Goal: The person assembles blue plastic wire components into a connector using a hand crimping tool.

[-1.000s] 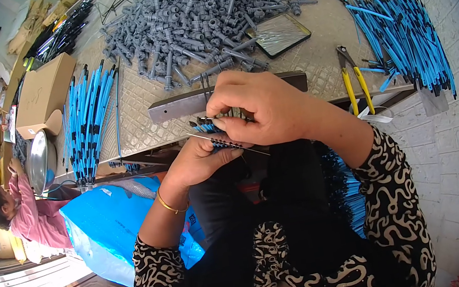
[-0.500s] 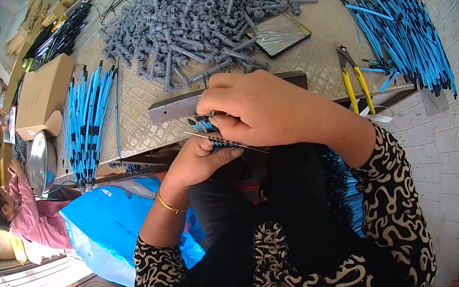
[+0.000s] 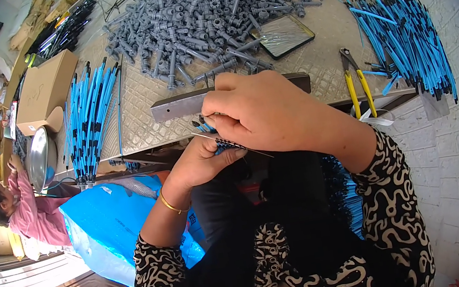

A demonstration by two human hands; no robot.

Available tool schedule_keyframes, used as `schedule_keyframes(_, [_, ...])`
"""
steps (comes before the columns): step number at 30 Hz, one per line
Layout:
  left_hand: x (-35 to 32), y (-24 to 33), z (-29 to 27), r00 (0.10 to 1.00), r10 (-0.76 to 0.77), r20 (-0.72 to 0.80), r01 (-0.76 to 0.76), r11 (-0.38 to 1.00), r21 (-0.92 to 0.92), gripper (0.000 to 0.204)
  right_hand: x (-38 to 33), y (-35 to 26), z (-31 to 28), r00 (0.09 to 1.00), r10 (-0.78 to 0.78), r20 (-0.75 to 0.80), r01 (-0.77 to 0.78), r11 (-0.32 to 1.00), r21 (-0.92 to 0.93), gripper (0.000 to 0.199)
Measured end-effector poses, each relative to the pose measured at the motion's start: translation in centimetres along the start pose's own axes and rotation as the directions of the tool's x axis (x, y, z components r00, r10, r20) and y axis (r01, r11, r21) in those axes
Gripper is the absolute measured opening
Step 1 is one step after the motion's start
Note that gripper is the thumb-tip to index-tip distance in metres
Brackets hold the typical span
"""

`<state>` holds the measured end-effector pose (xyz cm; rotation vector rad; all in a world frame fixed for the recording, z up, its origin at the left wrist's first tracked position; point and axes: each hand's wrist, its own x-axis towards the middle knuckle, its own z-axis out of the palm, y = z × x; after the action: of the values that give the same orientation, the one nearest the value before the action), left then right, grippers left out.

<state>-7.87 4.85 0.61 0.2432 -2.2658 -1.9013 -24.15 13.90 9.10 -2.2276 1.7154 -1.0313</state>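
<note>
Right grip (image 3: pixel 263 111) is sitting farther left than a second ago, its fingers covering part of the small blue-and-black pieces (image 3: pixel 201 126); whether it is clamping one, I cannot tell. Left grip (image 3: pixel 202 161) is pinching these pieces, just below a metal bar (image 3: pixel 176 108) on the textured desk (image 3: pixel 138 95). Beyond both grips, grey fittings (image 3: pixel 181 25) are lying heaped; rightward, white brickwork (image 3: pixel 456 131) is rising; well leftward, a person in pink (image 3: pixel 39 212) is showing.

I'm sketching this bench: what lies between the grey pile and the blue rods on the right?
From pile to rods, the head view shows a tray of thin wires, then tabletop.
</note>
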Motion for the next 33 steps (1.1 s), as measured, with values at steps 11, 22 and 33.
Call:
schedule_keyframes(11, [-1.3,0.3,1.3,0.986,-0.034,-0.162,0.033,0.999,-0.005,0.017,2.6,0.5,1.1,0.985,-0.174,-0.005,0.174,0.985,-0.01,0.008])
schedule_keyframes(22, [-0.4,-0.1,0.2,0.971,-0.103,-0.218,0.015,0.928,-0.373,0.02,6.7,2.9,2.2,0.955,-0.144,0.26,0.102,0.98,0.17,0.012])
schedule_keyframes(33, [-0.1,-0.3,0.1,0.973,-0.073,-0.218,-0.005,0.941,-0.339,0.019,6.7,3.4,1.8,0.956,-0.134,0.261,0.056,0.957,0.286,0.017])
